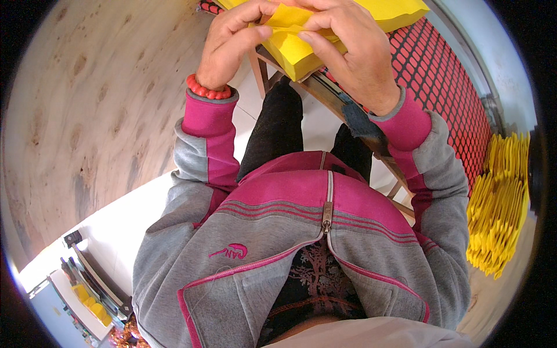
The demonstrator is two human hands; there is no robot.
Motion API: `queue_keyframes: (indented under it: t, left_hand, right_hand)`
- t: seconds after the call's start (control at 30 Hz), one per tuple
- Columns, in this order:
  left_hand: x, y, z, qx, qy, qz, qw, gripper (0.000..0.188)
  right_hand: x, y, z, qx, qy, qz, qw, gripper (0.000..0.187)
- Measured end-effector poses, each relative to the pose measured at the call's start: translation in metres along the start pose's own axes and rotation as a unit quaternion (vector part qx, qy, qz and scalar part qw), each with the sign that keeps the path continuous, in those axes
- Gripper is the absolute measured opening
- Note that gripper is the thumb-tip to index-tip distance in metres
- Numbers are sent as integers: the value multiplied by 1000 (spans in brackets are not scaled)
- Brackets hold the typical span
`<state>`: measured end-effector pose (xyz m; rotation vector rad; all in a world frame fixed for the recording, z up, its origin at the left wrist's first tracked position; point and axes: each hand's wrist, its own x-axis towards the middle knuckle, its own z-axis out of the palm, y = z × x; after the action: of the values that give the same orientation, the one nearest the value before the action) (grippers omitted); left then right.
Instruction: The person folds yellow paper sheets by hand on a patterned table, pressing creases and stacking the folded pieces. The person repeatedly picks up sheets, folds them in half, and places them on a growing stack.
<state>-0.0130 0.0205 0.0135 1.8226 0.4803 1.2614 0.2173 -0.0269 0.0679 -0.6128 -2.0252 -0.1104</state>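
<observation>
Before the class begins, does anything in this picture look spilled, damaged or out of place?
Nothing looks spilled or damaged. Slightly untidy is the yellow stack at the far right, its edges uneven. The yellow paper held by the left hand and right hand shows no tear that I can see.

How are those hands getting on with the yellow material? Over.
Left hand and right hand: both fingering a yellow sheet. Thick yellow stack beneath. No obstruction seen between hands and sheet.

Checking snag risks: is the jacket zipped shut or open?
Partly zipped: the jacket is closed below the zip pull, spread open above it.
</observation>
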Motion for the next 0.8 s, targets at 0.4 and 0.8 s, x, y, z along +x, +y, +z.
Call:
queue_keyframes:
  t: [0.4,0.8]
  left_hand:
    - [2,-3,31,16,87,51,995,12]
    - [10,-7,36,-44,159,57,985,11]
  right_hand:
    - [13,-8,-35,-33,52,-103,993,17]
    - [-214,-44,-46,-101,-299,298,901,27]
